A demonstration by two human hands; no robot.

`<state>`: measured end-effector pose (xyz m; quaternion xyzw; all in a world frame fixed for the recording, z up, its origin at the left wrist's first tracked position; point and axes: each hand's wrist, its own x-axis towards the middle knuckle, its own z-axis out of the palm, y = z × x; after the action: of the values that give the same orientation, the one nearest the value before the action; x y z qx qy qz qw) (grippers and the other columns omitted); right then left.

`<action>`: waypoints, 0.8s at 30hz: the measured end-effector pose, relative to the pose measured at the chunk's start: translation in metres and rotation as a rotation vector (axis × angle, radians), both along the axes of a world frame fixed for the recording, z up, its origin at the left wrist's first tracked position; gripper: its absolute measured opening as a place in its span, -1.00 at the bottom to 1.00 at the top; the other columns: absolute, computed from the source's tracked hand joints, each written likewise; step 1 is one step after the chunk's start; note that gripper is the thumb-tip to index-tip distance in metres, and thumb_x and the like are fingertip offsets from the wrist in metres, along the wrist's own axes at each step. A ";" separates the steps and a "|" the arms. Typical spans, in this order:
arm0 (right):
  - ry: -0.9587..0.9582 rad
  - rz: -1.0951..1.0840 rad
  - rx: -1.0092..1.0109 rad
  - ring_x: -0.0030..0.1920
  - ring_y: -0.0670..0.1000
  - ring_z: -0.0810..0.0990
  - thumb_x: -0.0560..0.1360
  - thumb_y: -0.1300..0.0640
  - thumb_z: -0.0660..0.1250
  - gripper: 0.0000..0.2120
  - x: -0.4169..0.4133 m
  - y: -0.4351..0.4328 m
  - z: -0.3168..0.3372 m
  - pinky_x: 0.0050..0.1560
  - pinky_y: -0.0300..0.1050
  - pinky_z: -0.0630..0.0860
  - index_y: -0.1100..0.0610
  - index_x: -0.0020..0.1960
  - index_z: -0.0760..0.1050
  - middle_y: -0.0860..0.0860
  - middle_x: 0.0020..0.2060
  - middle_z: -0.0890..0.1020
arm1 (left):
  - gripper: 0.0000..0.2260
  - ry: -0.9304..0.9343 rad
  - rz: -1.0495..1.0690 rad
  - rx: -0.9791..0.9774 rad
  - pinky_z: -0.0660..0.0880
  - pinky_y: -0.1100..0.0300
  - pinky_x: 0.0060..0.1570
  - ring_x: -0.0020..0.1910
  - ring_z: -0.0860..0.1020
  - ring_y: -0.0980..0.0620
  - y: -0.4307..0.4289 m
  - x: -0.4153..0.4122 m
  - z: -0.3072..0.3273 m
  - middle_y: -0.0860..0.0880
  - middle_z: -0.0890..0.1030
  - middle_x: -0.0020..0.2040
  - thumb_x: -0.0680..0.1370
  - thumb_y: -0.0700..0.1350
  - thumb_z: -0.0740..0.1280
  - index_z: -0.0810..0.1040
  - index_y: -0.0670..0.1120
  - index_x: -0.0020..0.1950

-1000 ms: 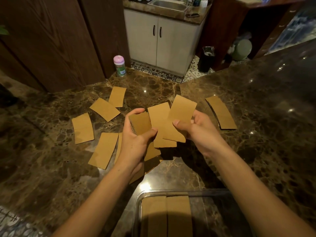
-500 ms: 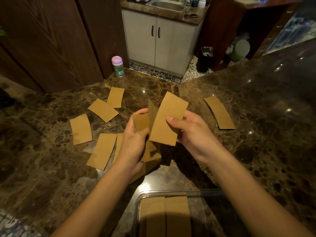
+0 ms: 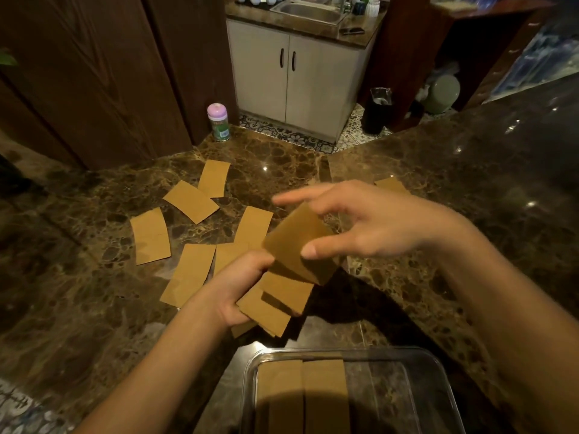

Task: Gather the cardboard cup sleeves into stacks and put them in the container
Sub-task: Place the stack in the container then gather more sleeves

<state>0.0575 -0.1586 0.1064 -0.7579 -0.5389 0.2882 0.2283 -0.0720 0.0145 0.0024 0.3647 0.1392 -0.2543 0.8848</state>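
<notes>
Now, left hand (image 3: 242, 285): its fingers are curled round a bunch of sleeves (image 3: 282, 297) and grip it, just above the counter (image 3: 94, 308).
Bunch of sleeves: brown card pieces, fanned out and not lined up, held over the middle of the counter, a little past the container (image 3: 344, 353).
Top sleeve (image 3: 297, 242): it tilts up at the front of the bunch, between the two hands.
Right hand (image 3: 379, 227): blurry. The fingers are spread and a bit bent. The thumb tip is in front of the top sleeve and the other fingers are behind it. I cannot tell if it holds the sleeve or only touches it.
Container: a clear box at the near edge of the counter, close to the person.
Sleeves in the box (image 3: 302, 389): two flat piles side by side, on the left part of the box.
Loose sleeves (image 3: 149, 235): about six lie flat on the left half of the counter. Some are apart and some touch or overlap.
Small stack (image 3: 391, 184): it peeks out behind the right hand, toward the far edge.
Bottle (image 3: 218, 122): pink lid, green label, standing up at the far edge of the counter.
Past the counter: a white cupboard (image 3: 297, 79) with a sink (image 3: 310, 9) on top, and a dark bin (image 3: 377, 109) on the floor.
</notes>
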 end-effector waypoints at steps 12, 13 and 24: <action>0.252 -0.537 0.327 0.07 -0.05 0.76 0.58 0.13 0.49 -0.83 0.001 0.002 -0.019 0.11 0.02 0.68 0.05 0.16 0.72 -0.07 0.03 0.79 | -0.42 -0.156 0.401 -0.191 0.56 0.13 -0.27 -0.16 0.56 -0.06 -0.003 0.002 -0.001 -0.16 0.62 -0.02 0.55 0.41 0.22 0.69 -0.01 0.25; 0.387 -0.622 0.388 0.07 -0.02 0.77 0.59 0.17 0.47 -0.82 -0.003 0.002 -0.025 0.07 -0.01 0.70 0.09 0.19 0.70 -0.03 0.04 0.80 | -0.43 -0.201 0.461 -0.143 0.57 0.12 -0.23 -0.10 0.56 -0.08 -0.004 0.003 0.000 -0.17 0.61 0.05 0.53 0.40 0.26 0.66 0.01 0.28; 0.726 -0.865 0.430 0.05 -0.12 0.75 0.68 0.12 0.33 -0.81 -0.053 0.011 -0.055 -0.03 -0.23 0.63 0.05 0.22 0.68 -0.08 0.04 0.79 | -0.58 -0.242 0.693 0.122 0.67 -0.12 -0.01 0.14 0.68 -0.13 -0.017 0.013 0.002 -0.09 0.69 0.23 0.58 -0.03 0.36 0.47 0.11 0.44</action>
<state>0.0046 -0.1478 0.0514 -0.6985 -0.1156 0.2940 0.6421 -0.0586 -0.0023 0.0039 0.3756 0.1637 0.1142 0.9050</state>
